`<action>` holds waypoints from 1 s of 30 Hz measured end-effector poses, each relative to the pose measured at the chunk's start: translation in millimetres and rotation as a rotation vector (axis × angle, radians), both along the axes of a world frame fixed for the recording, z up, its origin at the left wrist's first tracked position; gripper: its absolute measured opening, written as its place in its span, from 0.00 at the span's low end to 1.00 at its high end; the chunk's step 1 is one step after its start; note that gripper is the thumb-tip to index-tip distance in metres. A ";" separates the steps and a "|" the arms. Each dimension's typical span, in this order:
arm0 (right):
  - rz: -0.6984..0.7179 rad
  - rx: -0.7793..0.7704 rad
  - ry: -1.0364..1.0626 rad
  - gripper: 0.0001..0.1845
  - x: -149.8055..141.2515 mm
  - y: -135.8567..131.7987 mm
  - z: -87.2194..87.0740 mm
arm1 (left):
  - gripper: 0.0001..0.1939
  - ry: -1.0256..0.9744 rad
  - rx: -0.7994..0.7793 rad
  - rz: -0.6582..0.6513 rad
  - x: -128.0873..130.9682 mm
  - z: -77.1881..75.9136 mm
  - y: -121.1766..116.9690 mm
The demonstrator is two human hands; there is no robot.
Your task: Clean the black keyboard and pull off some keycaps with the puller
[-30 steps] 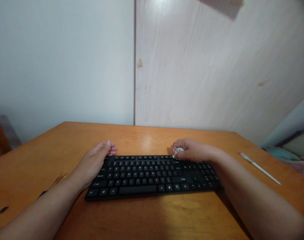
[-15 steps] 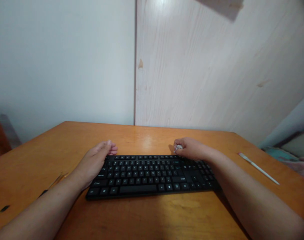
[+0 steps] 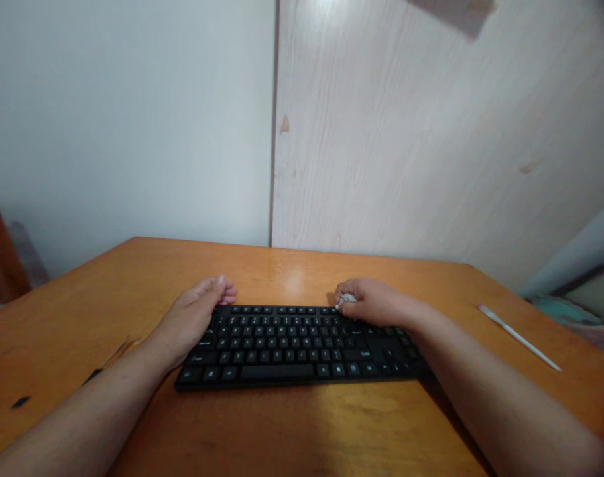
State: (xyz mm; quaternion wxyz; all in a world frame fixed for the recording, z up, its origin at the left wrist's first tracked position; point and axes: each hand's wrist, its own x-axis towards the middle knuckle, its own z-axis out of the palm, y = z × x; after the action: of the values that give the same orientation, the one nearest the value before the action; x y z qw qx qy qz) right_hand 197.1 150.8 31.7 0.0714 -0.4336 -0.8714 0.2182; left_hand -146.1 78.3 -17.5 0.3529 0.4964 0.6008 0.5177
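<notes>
A black keyboard [image 3: 276, 354] lies flat on the wooden table, its long side across my view. At its upper left corner, my left hand [image 3: 199, 311] rests against the end with fingers curled round the edge. My right hand [image 3: 366, 301] is closed on a crumpled white wad [image 3: 347, 299], perhaps tissue or cloth. It presses this at the keyboard's far edge, over the top row of keys right of the middle. My right hand and forearm hide part of the keyboard's right end.
On the right of the wooden table [image 3: 292, 430] lies a slim white-handled brush [image 3: 520, 334]. Thin tools [image 3: 117, 351] are partly hidden behind my left forearm, and a small black piece [image 3: 20, 402] lies farther left. A wall [image 3: 182, 132] stands behind the table.
My right hand has slid left along the keyboard's far edge with the white wad. My left hand stays at the left end. The whole view has shifted slightly.
</notes>
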 end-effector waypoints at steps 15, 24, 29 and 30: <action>-0.113 -0.219 0.284 0.07 0.8 2.0 -2.6 | 0.30 -0.004 0.008 -0.011 0.2 -1.3 1.1; 0.051 0.043 0.096 0.04 -8.3 -3.0 -8.4 | 0.30 -0.026 0.013 -0.024 -1.4 -3.7 1.7; -0.072 0.145 0.003 0.06 -13.4 -2.3 -9.1 | 0.30 -0.002 0.017 -0.018 -1.0 -3.8 2.6; -0.093 0.139 0.005 0.07 -12.4 -0.8 -10.0 | 0.30 0.000 0.019 -0.020 -0.9 -3.8 2.7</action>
State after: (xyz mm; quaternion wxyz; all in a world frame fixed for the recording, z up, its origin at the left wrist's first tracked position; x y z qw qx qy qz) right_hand 184.7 150.0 21.7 0.1136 -0.4673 -0.8631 0.1545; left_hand -147.0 81.0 -21.3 0.3532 0.5056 0.5909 0.5201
